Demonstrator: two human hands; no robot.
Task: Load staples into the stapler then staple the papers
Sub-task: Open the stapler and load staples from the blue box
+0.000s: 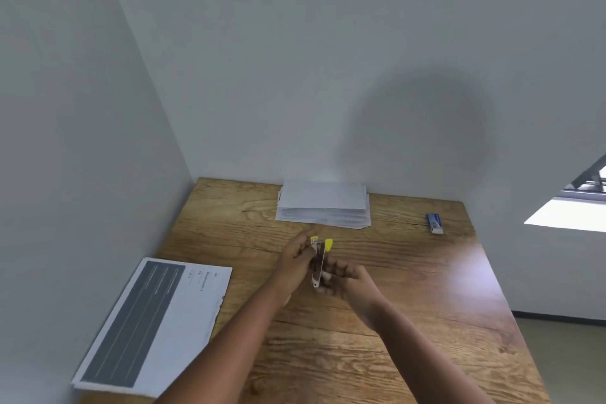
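Observation:
A small stapler (319, 261) with yellow ends and a metal body is held above the middle of the wooden table (410, 272). My left hand (295, 259) grips its left side near the yellow tips. My right hand (347, 277) holds its near end from the right. The stapler looks swung open, with two yellow parts apart at the far end; motion blur hides any staples. A stack of white papers (323, 205) lies against the back wall. A small blue staple box (435, 223) sits at the back right.
A printed sheet with a dark grey block (154, 321) lies at the table's left front, beside the left wall. Walls close the table at the back and left. The right table edge drops to the floor.

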